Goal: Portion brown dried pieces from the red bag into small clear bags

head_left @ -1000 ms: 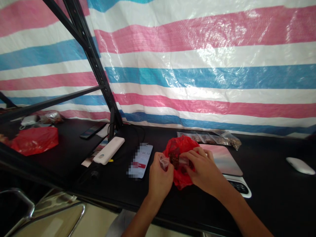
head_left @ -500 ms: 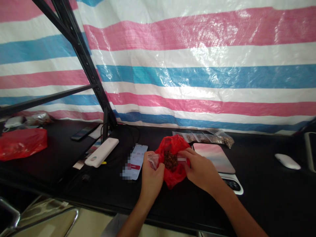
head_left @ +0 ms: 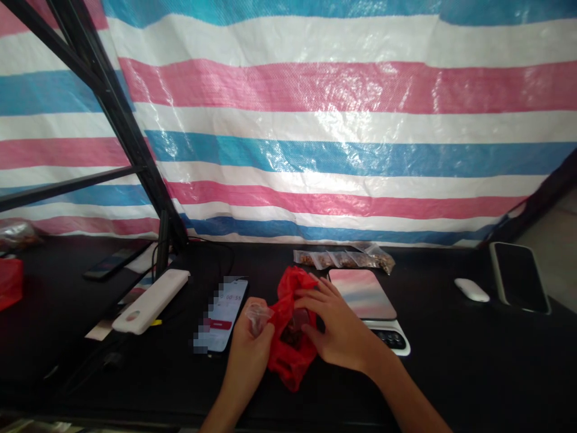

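Note:
My left hand [head_left: 250, 337] is closed on a crumpled clear plastic bag [head_left: 259, 317], pressed against the left rim of a red plastic bag [head_left: 293, 361]. Brown dried bits [head_left: 291, 337] lie inside the red bag, partly shaded. My right hand [head_left: 331, 319] reaches over the red bag's right rim, its upper fingers spread and touching the rim. Between its index finger and thumb is a small see-through plastic piece [head_left: 300, 317], down in the bag mouth; its exact kind cannot be made out.
To the right sits a kitchen scale [head_left: 363, 294], with several small filled zip bags [head_left: 342, 260] behind it. A phone showing a timer [head_left: 225, 319] and a white power bank [head_left: 151, 300] lie leftward. A white mouse [head_left: 472, 290] and another phone [head_left: 520, 276] are far right.
My right hand has brought the see-through piece lower into the red bag, and its upper fingers have spread over the rim. The bag's mouth looks narrower. The whole view has shifted rightward.

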Demonstrator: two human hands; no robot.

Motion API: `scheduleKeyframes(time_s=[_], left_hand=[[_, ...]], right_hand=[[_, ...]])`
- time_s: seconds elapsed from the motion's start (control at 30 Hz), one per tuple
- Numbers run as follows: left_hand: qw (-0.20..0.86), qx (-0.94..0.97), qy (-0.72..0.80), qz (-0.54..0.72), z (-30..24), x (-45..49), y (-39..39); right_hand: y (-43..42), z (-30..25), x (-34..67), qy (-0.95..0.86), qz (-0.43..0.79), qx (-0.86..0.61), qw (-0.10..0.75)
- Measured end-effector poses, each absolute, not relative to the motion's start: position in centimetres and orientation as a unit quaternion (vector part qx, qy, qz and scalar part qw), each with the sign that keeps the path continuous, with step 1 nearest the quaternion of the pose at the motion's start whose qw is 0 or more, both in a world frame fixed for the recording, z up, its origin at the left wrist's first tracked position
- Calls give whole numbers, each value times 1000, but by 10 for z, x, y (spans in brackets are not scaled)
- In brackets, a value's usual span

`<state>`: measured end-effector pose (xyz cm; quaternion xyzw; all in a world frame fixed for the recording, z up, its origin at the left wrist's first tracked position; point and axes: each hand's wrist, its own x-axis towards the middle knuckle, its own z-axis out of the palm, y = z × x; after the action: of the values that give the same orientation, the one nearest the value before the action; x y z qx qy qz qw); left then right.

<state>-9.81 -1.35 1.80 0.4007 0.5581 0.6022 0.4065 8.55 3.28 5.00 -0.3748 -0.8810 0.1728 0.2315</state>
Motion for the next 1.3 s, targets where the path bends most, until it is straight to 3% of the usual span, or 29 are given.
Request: scheduleKeyframes(time_s=[0.3, 0.4, 0.57, 0.7, 0.97, 1.13, 1.2, 1.3], left_hand=[[400, 495, 540, 551, 6, -120, -25], [297, 538, 565, 550, 5, -120, -26], [17, 550, 597, 584, 13, -124, -34], [-73, 551, 611, 564, 13, -109, -54], [91, 522, 747, 402, 6, -87, -52], [178, 504, 682, 499, 0, -103, -31], [234, 496, 657, 518, -1, -103, -28], [224, 473, 640, 562, 1, -98, -29]], right_hand=[[20, 56, 86, -887, 177, -347, 249], [25, 52, 85, -876, 210, -366, 234], [22, 44, 83, -838, 159, -456, 255], [17, 40, 80, -812, 103, -534, 214], [12, 39, 80, -810, 75, -539, 221], [11, 40, 84, -800, 6, -529, 283], [11, 40, 86, -792, -28, -541, 281], [11, 38, 89, -797, -62, -544, 256]])
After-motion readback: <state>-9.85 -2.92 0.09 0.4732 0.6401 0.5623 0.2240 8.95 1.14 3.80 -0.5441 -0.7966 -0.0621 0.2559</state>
